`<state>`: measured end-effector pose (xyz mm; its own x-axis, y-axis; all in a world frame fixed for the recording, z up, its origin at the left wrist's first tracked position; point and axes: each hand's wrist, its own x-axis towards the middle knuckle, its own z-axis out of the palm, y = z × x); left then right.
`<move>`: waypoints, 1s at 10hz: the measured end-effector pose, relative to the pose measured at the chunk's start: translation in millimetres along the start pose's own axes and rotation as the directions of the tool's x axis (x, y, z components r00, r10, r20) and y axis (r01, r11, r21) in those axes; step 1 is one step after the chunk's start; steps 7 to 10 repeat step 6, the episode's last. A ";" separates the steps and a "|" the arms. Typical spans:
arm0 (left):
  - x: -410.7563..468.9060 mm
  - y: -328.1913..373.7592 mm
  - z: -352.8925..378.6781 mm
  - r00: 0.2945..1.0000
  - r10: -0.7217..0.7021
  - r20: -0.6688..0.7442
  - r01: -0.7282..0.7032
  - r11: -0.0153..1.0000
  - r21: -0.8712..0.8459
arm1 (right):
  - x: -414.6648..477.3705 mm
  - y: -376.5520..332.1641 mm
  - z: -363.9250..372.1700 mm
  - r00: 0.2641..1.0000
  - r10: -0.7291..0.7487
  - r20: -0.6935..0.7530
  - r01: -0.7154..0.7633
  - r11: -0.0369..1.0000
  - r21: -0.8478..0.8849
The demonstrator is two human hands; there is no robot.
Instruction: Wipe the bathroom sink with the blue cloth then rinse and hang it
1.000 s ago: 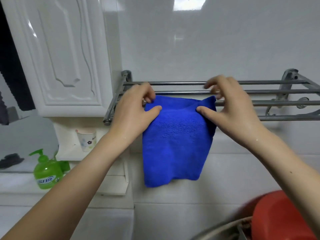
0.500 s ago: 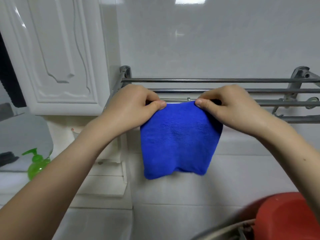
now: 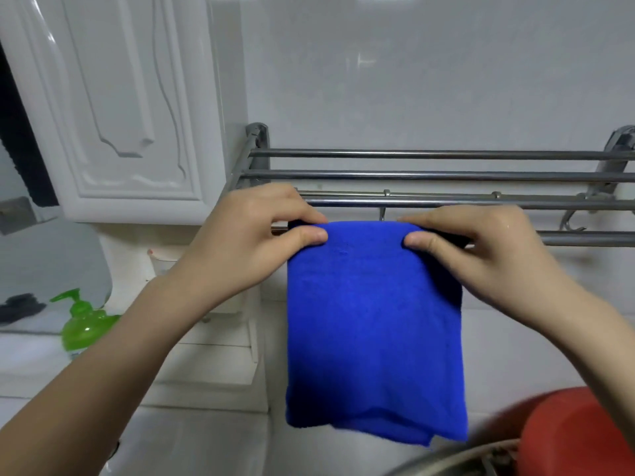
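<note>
While draping over the front bar of the metal towel rack (image 3: pixel 446 154), hiding that bar under the fold of the blue cloth (image 3: pixel 371 321). Cutting off at the lower right edge: a red basin (image 3: pixel 577 438). Blurring at the left: a green soap bottle (image 3: pixel 86 324), partly behind the forearm. Hanging longer and lower than half a second ago. Pinching the cloth's top left corner between thumb and fingers of the left hand (image 3: pixel 254 235); pinching the top right corner likewise with the right hand (image 3: pixel 481 249).
</note>
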<state>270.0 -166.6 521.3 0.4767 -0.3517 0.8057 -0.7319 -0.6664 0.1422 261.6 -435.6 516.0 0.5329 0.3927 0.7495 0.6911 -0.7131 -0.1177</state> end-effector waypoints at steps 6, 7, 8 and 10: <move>7.7 10.1 -8.8 0.963 -0.194 0.187 0.201 0.980 -0.016 | 2.4 -10.8 -12.1 0.997 0.082 0.001 -0.082 0.995 0.049; 7.7 10.1 -8.8 0.963 -0.194 0.187 0.201 0.980 -0.016 | 2.4 -10.8 -12.1 0.997 0.082 0.001 -0.082 0.995 0.049; 7.7 10.1 -8.8 0.963 -0.194 0.187 0.201 0.980 -0.016 | 2.4 -10.8 -12.1 0.997 0.082 0.001 -0.082 0.995 0.049; 7.7 10.1 -8.8 0.963 -0.194 0.187 0.201 0.980 -0.016 | 2.4 -10.8 -12.1 0.997 0.082 0.001 -0.082 0.995 0.049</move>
